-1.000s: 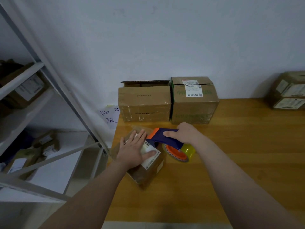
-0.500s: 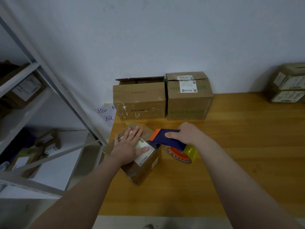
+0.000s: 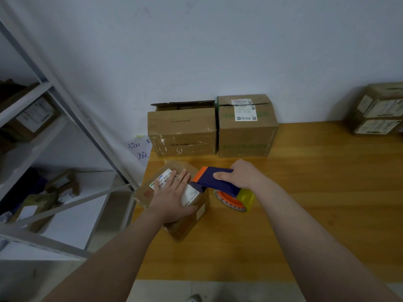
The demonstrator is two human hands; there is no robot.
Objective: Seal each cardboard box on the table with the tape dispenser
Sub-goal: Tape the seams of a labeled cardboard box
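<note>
Little changed: left hand (image 3: 172, 197) stayed flat, fingers straight, on small box (image 3: 185, 228) — right hand (image 3: 244, 174) stayed clamped round tape dispenser (image 3: 218, 182) at its edge; sealing likely unfinished.

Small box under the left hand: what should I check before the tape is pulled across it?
1. Steadied: the left hand lies flat on top of the small box. Ok.
2. Tool gripped: the right hand wraps the tape dispenser. Ok.
3. Dispenser's front end at the box's top: it seems to touch there. Ok.
4. Tape path free: the left hand covers most of the top. Not ok.
5. Tape end stuck to the box: hidden. Cannot tell.
</note>
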